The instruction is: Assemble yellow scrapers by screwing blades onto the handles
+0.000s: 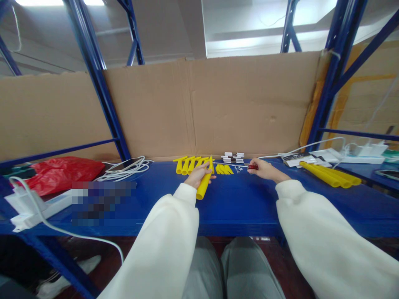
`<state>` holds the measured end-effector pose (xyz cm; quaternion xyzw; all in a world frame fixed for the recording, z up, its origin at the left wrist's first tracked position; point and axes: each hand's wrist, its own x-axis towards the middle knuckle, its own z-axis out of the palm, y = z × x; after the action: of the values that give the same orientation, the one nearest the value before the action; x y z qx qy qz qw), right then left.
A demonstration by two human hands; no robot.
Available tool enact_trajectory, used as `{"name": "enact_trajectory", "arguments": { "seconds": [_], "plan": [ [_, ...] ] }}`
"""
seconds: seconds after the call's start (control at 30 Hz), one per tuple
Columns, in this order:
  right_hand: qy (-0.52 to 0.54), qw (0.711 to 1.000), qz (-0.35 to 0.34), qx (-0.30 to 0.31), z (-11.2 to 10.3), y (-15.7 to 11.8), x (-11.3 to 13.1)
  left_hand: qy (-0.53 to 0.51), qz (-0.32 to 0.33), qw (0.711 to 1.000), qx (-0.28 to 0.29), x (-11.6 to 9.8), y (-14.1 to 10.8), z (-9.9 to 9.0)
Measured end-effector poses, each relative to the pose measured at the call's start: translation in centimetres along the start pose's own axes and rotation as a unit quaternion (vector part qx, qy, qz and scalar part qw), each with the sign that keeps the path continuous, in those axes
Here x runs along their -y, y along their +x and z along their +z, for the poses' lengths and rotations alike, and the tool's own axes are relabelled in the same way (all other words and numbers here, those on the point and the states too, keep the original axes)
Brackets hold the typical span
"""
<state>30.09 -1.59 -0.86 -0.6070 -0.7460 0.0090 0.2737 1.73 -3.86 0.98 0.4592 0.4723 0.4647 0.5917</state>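
My left hand (196, 176) is closed around a yellow tapered tube (203, 187), whose wide open end points toward me and whose narrow end points to the back. In my closed right hand (265, 169) is a screwdriver (253, 167) with a dark red handle. Its thin shaft reaches left toward the narrow end of the tube; whether they touch I cannot tell. Several similar yellow tubes (185, 167) lie in a row just behind and left of my left hand. Between my hands lie small yellow flat pieces (223, 169) and tiny scattered parts (238, 169) that look like screws.
White and dark small parts (232, 158) are stacked against the cardboard wall (230, 104). More yellow tubes (330, 175) lie at right near a white power strip (363, 157). On the left are a red plastic bag (64, 172), coiled white cables (134, 168) and another power strip (59, 205).
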Motion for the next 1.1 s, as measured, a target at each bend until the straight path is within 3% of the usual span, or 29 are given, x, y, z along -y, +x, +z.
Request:
{"name": "enact_trajectory", "arguments": {
  "seconds": [0.33, 0.53, 0.87, 1.1],
  "plan": [
    [0.061, 0.989, -0.123, 0.046, -0.9, -0.4, 0.4, 0.061, 0.010, 0.998, -0.033, -0.5, -0.2, 0.1],
    [0.096, 0.985, -0.105, 0.095, -1.3, -1.1, 2.0, 0.088, 0.034, 0.995, -0.045, -0.3, 0.0, -0.5],
    [0.085, 0.992, -0.098, 0.010, -0.6, -0.8, 1.3, 0.084, 0.039, 0.995, -0.040, 0.1, 0.5, -0.8],
    [0.097, 0.984, -0.124, 0.088, -1.5, -1.2, 2.2, 0.074, 0.029, 0.996, -0.048, -0.1, 0.3, -0.6]
  ]
}}
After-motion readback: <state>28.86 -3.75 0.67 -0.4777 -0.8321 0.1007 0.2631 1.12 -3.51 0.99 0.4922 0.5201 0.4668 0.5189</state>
